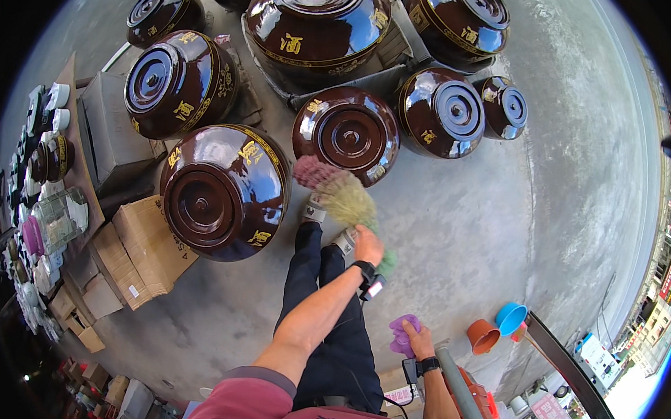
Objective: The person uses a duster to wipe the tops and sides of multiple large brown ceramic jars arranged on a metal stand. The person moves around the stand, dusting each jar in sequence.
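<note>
My left hand (369, 246) grips a fluffy multicoloured duster (349, 200), and its fingers hide part of the green end. The duster's pink tip overlaps the near rim of a brown glazed lidded jar (350, 136); contact cannot be made out. To the left stands a larger glazed jar (226, 192) with gold characters and a round lid. Closer to my body, at the right, my right hand (421, 341) clutches a crumpled purple cloth (403, 335). Both wrists wear black bands with small devices.
More glazed jars (181, 84) stand ahead, the biggest one (317, 25) among cardboard. Cardboard boxes (144, 251) and a shelf of crockery (59, 104) line the left. At lower right are an orange bucket (483, 336), a blue basin (511, 318) and a grey pole (457, 382).
</note>
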Tool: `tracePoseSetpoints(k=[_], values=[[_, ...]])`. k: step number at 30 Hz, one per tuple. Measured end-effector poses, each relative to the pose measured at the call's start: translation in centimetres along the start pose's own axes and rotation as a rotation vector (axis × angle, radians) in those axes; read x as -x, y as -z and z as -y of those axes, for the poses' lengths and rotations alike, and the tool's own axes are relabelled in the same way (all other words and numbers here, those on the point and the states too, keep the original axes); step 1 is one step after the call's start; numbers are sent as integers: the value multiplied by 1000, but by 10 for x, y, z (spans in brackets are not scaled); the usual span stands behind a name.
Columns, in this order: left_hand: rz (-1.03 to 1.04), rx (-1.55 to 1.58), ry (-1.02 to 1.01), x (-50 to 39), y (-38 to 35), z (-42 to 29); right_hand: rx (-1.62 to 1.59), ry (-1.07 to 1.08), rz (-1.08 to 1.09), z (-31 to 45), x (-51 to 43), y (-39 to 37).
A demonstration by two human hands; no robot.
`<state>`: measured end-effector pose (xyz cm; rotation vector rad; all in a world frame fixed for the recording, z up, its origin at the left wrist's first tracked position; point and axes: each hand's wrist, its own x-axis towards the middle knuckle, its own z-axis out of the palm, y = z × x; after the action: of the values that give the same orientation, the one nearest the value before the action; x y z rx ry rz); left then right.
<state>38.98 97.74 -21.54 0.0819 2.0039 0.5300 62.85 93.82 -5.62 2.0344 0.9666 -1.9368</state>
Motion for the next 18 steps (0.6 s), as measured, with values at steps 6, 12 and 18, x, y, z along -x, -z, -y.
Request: tracePoseSetpoints(k=[6, 12, 18], values=[[189, 45, -44, 36, -4, -42, -53, 8, 8, -12, -8, 17], [338, -384, -522, -1, 29, -32, -44, 30, 5, -16, -13, 29], [-26, -741, -232, -54, 150, 50, -118, 35, 13, -33, -16, 46]])
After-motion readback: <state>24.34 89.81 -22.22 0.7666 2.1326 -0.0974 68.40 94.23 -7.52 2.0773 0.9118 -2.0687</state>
